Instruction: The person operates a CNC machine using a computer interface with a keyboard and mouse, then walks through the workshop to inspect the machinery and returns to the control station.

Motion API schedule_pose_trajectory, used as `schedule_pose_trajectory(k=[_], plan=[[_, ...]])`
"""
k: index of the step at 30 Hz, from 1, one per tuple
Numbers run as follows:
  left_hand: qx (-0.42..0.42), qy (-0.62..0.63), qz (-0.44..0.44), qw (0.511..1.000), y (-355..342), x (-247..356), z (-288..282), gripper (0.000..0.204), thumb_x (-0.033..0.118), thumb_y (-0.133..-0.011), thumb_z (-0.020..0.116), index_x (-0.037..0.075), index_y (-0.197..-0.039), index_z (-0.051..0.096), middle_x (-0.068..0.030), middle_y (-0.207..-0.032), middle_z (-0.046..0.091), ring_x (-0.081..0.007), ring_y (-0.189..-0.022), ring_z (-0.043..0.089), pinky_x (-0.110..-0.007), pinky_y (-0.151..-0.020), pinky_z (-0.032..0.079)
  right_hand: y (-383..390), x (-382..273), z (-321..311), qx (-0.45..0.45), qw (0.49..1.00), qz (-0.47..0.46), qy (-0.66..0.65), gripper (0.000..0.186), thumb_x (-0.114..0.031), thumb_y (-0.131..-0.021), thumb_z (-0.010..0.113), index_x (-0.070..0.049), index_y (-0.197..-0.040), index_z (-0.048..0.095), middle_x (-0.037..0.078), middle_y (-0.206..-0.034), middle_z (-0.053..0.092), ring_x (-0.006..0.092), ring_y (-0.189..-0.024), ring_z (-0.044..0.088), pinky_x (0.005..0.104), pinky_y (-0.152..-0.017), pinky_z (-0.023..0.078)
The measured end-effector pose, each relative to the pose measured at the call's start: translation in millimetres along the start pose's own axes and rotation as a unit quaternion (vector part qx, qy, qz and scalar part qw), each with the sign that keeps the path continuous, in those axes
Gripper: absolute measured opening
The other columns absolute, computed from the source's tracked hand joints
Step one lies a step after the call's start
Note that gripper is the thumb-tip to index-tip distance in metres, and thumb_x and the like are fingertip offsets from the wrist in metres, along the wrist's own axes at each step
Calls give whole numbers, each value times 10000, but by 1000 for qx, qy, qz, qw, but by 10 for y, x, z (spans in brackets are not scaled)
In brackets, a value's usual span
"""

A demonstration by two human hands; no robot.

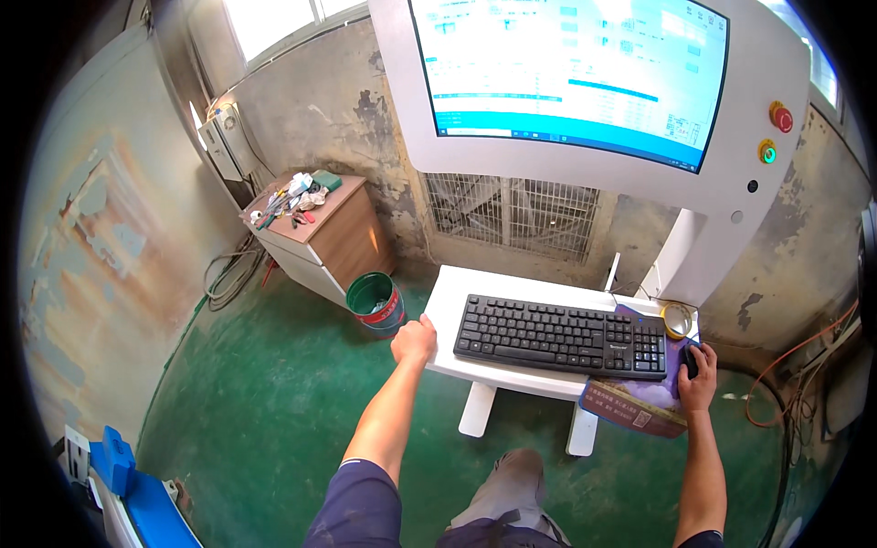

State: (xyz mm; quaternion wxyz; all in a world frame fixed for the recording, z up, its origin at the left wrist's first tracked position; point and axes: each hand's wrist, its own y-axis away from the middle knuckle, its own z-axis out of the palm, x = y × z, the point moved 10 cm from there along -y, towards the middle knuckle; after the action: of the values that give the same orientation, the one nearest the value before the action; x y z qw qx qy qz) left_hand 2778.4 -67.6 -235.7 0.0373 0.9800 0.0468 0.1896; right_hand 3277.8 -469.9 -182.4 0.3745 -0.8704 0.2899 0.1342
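My right hand [698,384] is closed over a black computer mouse [691,359], which rests on a purple printed mouse pad [653,395]. The pad hangs partly over the front edge of a white keyboard shelf [448,294]. At that shelf's left edge, my left hand [416,341] has its fingers curled round the corner. Between the two hands lies a black keyboard [548,334]. A roll of yellowish tape [676,321] stands behind the mouse. Above the shelf, a lit monitor [575,78] shows windows with tables and drawings in a pale machine housing.
On the housing's right are a red emergency button [782,118] and a green-lit button [768,154]. A green bucket [375,305] stands left of the shelf, beside a wooden cabinet [352,239] with tools on top. Hoses [776,402] and cables lie at the right.
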Motion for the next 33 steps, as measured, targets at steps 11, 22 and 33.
schedule_pose_trajectory(k=[11, 22, 33], plan=[[3, -3, -2, 1000, -8, -7, -4, 580, 442, -953, 324, 0, -972, 699, -232, -992, 676, -381, -970, 647, -462, -869, 489, -15, -3, 1, -6, 1000, 12, 17, 452, -38, -720, 643, -51, -1153, 513, 142, -1230, 522, 342, -1136, 519, 391, -973, 431], [-5, -6, -3, 1000, 1, -4, 7, 579, 437, -959, 313, 2, -975, 696, -228, -1002, 675, -371, -984, 644, -458, -873, 487, -8, -59, -38, 6, 1000, 3, 4, 459, -30, -714, 648, -61, -1159, 539, 142, -1225, 523, 340, -1131, 526, 390, -973, 432], [-9, -9, -3, 1000, 14, 17, -14, 574, 432, -960, 312, 6, -983, 696, -221, -1007, 677, -367, -985, 644, -453, -880, 486, -10, -7, 10, -8, 1000, 17, 2, 375, -54, -729, 664, -50, -1103, 634, 137, -1240, 527, 326, -1143, 529, 377, -976, 434]])
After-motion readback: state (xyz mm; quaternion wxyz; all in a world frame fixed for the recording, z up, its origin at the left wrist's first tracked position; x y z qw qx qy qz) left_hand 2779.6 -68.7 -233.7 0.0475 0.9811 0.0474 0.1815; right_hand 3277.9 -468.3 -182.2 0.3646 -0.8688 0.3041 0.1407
